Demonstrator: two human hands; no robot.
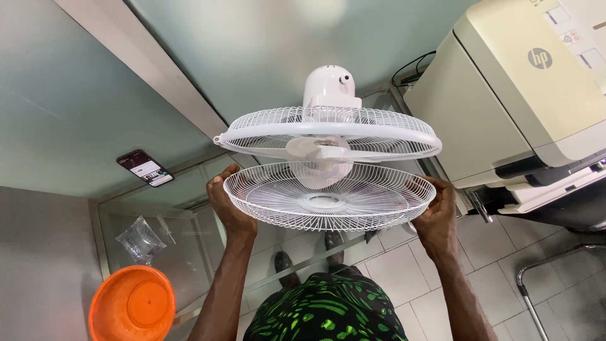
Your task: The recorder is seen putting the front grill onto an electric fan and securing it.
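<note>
Hands (228,205) and (437,211), each grip closed on the front grille (328,197) rim, I hold just under the fan (328,129); uneven pressure could tilt it off.

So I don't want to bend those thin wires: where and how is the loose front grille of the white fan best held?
By its outer rim, from two opposite sides, as the left hand and right hand do now. The front grille is a wide, shallow wire dish; the rim ring looks like its stiffest part, while the fine spokes would likely flex. Gripping both sides should keep it level beneath the rear guard.
</note>
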